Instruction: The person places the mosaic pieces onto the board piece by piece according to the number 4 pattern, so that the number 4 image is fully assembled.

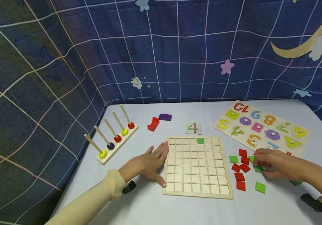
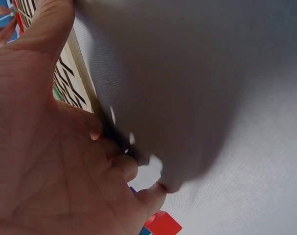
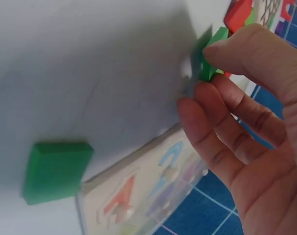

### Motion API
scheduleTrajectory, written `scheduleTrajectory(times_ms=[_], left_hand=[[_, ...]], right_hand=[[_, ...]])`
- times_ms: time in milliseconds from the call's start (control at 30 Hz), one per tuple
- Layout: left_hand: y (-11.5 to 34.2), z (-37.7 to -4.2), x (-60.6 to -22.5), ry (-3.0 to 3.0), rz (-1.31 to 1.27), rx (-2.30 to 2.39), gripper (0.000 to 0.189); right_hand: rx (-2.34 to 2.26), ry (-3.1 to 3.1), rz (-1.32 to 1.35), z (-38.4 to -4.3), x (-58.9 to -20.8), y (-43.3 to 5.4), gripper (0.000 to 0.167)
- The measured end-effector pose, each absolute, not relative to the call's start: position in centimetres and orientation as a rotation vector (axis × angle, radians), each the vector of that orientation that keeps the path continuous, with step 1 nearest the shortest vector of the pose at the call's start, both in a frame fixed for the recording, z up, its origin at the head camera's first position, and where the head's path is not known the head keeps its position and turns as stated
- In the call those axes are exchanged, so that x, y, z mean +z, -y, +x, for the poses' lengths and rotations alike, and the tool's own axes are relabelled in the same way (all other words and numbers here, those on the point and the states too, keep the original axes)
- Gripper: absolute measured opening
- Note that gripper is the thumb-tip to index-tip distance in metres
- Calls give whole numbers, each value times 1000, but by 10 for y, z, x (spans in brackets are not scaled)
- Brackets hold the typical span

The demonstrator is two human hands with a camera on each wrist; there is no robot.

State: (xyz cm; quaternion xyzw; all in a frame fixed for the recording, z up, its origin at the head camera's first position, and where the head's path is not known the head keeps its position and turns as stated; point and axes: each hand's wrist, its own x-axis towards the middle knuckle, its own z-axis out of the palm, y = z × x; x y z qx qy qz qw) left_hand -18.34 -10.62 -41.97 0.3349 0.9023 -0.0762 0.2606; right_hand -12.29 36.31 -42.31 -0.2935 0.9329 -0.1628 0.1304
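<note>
A wooden grid board (image 1: pixel 203 196) lies in the middle of the table, with one green square tile (image 1: pixel 200 141) in its top row. Along the board's left edge rests my left hand (image 1: pixel 152 163), fingers extended and thumb near the lower corner. To the right of the board, my right hand (image 1: pixel 283 164) pinches a green tile (image 3: pixel 216 56) between thumb and fingers, tilted up close to the table in the right wrist view. Loose red tiles (image 1: pixel 240 185) and green tiles (image 1: pixel 260 187) are scattered beside that hand. Another green tile (image 3: pixel 57 171) lies nearer the right wrist.
A small pattern card (image 1: pixel 193 127) lies behind the grid board. The number-and-shape puzzle board (image 1: pixel 265 125) is at the back right, partly behind my right hand. A peg stand with rings (image 1: pixel 118 142) stands left. Red (image 1: pixel 153 124) and purple (image 1: pixel 165 117) blocks lie at the back.
</note>
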Motion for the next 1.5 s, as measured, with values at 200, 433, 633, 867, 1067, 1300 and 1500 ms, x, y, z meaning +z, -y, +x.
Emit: scheduleTrajectory(times_ms=[200, 433, 633, 867, 1067, 1300, 1500], left_hand=[[106, -184, -419, -2452, 907, -234, 145], [106, -184, -418, -2447, 912, -243, 145], [107, -184, -421, -2447, 916, -256, 144], [107, -184, -421, -2458, 923, -235, 144], [106, -182, -422, -2462, 913, -262, 144], [106, -180, -419, -2456, 896, -271, 143], [106, -181, -419, -2450, 901, -255, 142]], right_hand=[[-495, -2737, -939, -129, -417, -356, 30], [-546, -2748, -1032, -142, -409, -327, 26], [-567, -2700, -1026, -161, -400, -294, 22], [-577, -2652, -1116, -181, -398, -261, 20], [-614, -2621, -1196, -195, -401, -236, 18], [-606, -2578, -1323, -215, -408, -204, 15], [-568, -2561, -1365, -225, -417, -189, 15]])
